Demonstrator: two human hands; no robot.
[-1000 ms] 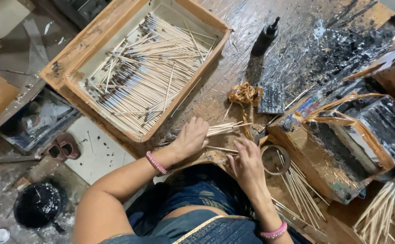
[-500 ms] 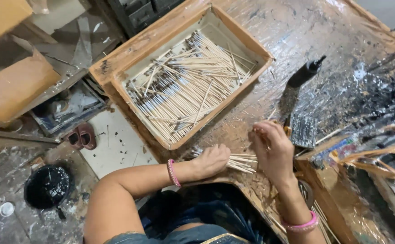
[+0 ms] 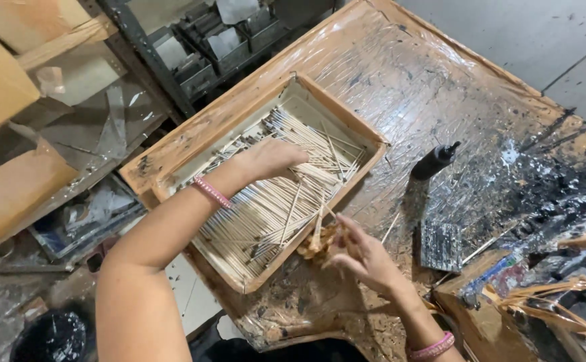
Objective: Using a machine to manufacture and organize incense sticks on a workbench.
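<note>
- The table [image 3: 440, 74] fills the right and centre of the frame: a broad wooden top wrapped in wrinkled, shiny plastic film, brown at its upper part and smeared with black and white paint toward the right edge.
- At upper right, bare grey floor [image 3: 548, 40] shows beyond the table's edge.
- The left side of the frame holds clutter: tan cardboard boxes [image 3: 5, 134] at upper left, a dark metal rack [image 3: 192, 47] with grey trays at top centre, and a round black container [image 3: 55, 338] at lower left.
- The tray [image 3: 165, 167] sits in the middle of the frame on the table, rectangular, shallow, with wooden walls wrapped in brownish tape and a pale inside.
- The thin sticks [image 3: 266, 214] lie in the tray in a loose, mostly parallel layer, pale and straight, with a few crossing at angles.
- The left hand [image 3: 273, 157] reaches into the tray, palm down on the sticks, fingers loosely curled over them; whether it grips any I cannot tell. A pink beaded bracelet [image 3: 211, 192] rings that wrist.
- The right hand [image 3: 363, 255] is just beside the tray's lower right wall, fingers pinched narrow around a small bundle of sticks [image 3: 318, 234] with a brownish crumpled wad at its base.
- A small black bottle [image 3: 434, 161] with a nozzle lies tilted on the film, right of the tray.
</note>
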